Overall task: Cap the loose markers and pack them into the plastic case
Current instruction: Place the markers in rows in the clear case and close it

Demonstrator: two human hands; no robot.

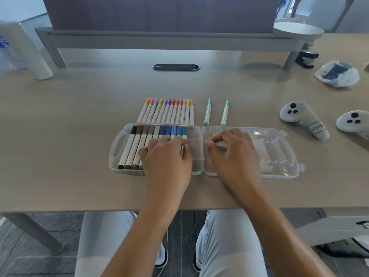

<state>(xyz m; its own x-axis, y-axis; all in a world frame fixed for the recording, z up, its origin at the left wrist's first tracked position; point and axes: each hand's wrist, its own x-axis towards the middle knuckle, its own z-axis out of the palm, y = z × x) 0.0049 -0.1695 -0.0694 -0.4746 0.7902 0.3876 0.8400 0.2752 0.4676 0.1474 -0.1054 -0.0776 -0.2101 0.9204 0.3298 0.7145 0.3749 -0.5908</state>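
A clear plastic case (287, 148) lies open on the desk. Its left half holds a row of capped markers (137, 140), from black and brown to blue and teal. My left hand (167, 158) lies flat on these markers, fingers straight, pressing them down. My right hand (233, 150) hovers over the empty right half with fingers loosely curled, thumb and forefinger close together; I see nothing between them. Behind the case lies a row of capped pastel markers (167, 112). Two capped green markers (207, 111) (225, 112) lie apart to their right.
Two white game controllers (303, 118) (355, 122) lie at the right. A plastic bag (337, 73) sits at the far right, a white cylinder (24, 50) at the far left. A cable port (176, 67) and a raised shelf (159, 37) stand behind.
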